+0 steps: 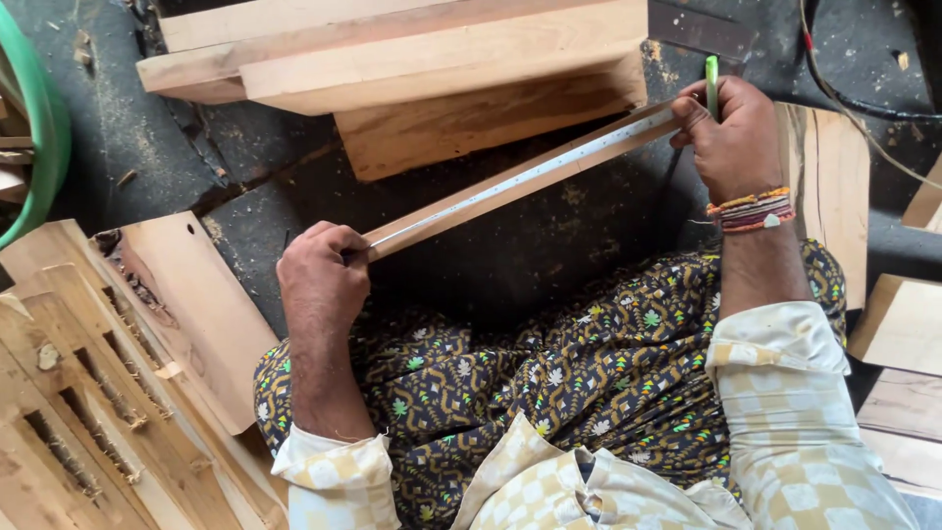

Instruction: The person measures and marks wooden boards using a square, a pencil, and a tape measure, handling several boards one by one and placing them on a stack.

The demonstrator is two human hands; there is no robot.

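Note:
A narrow wooden strip runs diagonally above my lap, with a white tape measure blade stretched along its top face. My left hand grips the strip's near end and pins the tape there. My right hand holds the far end of the strip and tape, and a green pen stands upright between its fingers. A beaded band sits on my right wrist.
Thick wooden boards are stacked ahead on the dusty dark floor. Slotted wooden frames lie at my left, flat boards at my right. A green hoop shows at the left edge, cables at top right.

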